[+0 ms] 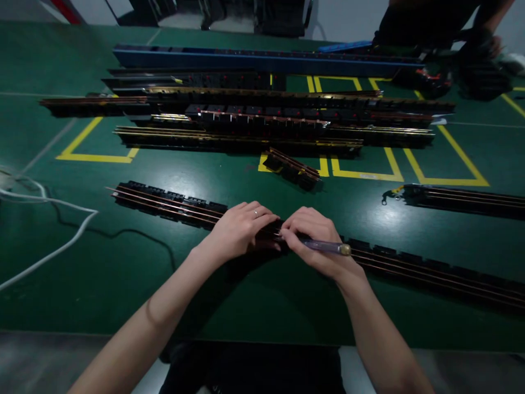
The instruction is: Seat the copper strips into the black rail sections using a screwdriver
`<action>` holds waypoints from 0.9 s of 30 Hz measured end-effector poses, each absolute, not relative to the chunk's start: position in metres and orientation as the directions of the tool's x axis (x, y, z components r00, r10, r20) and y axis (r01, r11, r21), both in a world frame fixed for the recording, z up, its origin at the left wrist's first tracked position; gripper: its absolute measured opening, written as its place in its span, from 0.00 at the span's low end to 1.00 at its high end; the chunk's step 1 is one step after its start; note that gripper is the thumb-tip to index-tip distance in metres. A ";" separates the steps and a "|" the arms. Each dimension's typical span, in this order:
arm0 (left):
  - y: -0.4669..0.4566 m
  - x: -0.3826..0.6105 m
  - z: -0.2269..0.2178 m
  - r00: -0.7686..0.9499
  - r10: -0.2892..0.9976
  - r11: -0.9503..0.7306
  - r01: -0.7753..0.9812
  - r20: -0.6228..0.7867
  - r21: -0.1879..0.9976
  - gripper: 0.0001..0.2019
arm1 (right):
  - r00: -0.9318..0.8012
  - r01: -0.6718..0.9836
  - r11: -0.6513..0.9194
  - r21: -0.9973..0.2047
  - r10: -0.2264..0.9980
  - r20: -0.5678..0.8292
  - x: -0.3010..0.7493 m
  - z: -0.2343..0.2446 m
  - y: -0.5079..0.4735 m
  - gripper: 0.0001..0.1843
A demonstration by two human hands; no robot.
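A long black rail with thin copper-coloured strips along it lies slantwise across the table before me. My left hand is closed over its middle, thumb on the near side and fingers on the far side. Close by on the right, my right hand pinches a pen-like tool with a greyish see-through handle and a brass-coloured end. The tool's tip points left toward the strips between my hands; whether it touches them I cannot tell. The rail's right part runs on past my right wrist.
Several similar long rails lie across the far side of the green table. A short rail piece sits beyond my hands, another rail at the right. A white cable loops at the left. Another person's hand shows at the far right.
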State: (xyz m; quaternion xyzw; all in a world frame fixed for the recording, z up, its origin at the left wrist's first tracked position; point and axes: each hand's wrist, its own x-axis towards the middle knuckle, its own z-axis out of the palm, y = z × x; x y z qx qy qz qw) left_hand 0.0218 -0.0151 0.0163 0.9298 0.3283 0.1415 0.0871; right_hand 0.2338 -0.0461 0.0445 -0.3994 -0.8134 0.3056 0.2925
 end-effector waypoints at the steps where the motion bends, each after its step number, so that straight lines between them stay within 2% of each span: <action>1: -0.012 0.019 0.015 0.737 0.642 -0.763 0.585 0.214 0.275 0.20 | -0.504 0.479 0.475 -0.739 0.837 0.211 0.237 0.045 -0.046 0.16; 8: 0.011 -0.019 0.023 0.671 0.708 -0.700 0.626 0.220 0.344 0.23 | -0.499 0.471 0.436 -0.767 0.849 0.177 0.248 0.047 -0.043 0.11; 14: -0.001 -0.014 0.016 0.681 0.661 -0.748 0.631 0.315 0.206 0.30 | -0.500 0.496 0.486 -0.720 0.838 0.221 0.245 0.043 -0.040 0.06; 17: -0.007 0.002 0.011 0.702 0.623 -0.779 0.597 0.346 0.190 0.24 | -0.463 0.502 0.492 -0.711 0.847 0.260 0.241 0.046 -0.041 0.08; 20: -0.003 0.006 0.012 0.724 0.613 -0.789 0.584 0.317 0.191 0.18 | -0.423 0.519 0.497 -0.696 0.856 0.296 0.242 0.051 -0.041 0.11; 24: 0.005 -0.014 0.017 0.696 0.656 -0.754 0.605 0.291 0.254 0.17 | -0.402 0.547 0.476 -0.689 0.871 0.282 0.247 0.053 -0.040 0.12; 27: 0.006 -0.029 0.020 0.660 0.696 -0.718 0.653 0.284 0.241 0.17 | -0.430 0.562 0.461 -0.687 0.872 0.234 0.248 0.049 -0.041 0.07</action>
